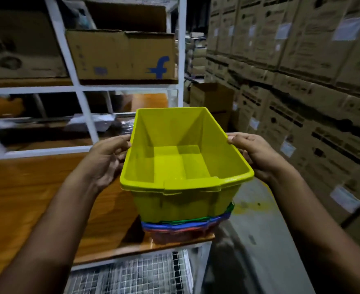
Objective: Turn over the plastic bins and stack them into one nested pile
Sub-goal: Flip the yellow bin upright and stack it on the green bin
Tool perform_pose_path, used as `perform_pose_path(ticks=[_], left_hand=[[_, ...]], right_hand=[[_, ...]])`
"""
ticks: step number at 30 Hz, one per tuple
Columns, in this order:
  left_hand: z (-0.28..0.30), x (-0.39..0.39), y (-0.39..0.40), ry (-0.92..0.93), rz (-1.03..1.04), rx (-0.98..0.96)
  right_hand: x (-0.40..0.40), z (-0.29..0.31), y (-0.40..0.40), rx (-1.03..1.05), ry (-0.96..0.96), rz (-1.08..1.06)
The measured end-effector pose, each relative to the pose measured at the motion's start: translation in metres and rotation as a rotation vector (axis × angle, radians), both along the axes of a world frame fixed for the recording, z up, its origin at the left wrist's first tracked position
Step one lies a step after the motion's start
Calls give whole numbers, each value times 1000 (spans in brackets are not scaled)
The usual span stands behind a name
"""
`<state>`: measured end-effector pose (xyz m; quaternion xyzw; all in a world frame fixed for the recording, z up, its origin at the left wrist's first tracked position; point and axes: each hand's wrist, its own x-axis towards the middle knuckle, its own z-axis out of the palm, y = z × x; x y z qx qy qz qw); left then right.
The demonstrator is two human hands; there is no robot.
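We are holding the yellow bin (183, 158) open side up, one hand on each long side. Our left hand (106, 158) is gripping the left rim, thumb curled over the top edge and fingers wrapping under the lip. Our right hand (254, 154) is doing the same on the right rim, thumb on top, fingers tucking down the outer wall. Both hands are clamping the bin, neither one spread wide.

The yellow bin is sitting in the top of the pile, its lower part sinking into the bins underneath. Below it we are seeing a thin green rim (196, 219), then a blue bin (181, 227), then a red bin (179, 236) at the bottom, all nested and showing only their edges. The pile is resting at the right corner of the wooden shelf (37, 198). We cannot tell whether the yellow bin is fully seated or hanging a little above the green one.

Under the shelf a wire mesh panel (132, 274) is showing. Behind, a white rack (83, 107) is carrying a cardboard box (121, 56) with a blue letter f on it. To the right, stacked cartons (302, 60) are forming a tall wall beside a grey floor (259, 240).
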<state>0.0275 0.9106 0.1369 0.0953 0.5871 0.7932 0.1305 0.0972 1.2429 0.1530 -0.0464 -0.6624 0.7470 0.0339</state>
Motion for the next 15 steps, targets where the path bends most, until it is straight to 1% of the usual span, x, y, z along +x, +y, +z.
perform_pose_path(ticks=[2,7,10,15], left_hand=[[1,5,2,10,45,4],[8,9,11,6,114,-40],[6,5,15,-11,158,-52],[-3,0,26,-33,233,-128]], right_hand=[[-3,1,3,-2,17,50],[-15,14,9,-6,60,62],[-20,14,10,-18,42,70],[-31,-7,11,7,-13,99]])
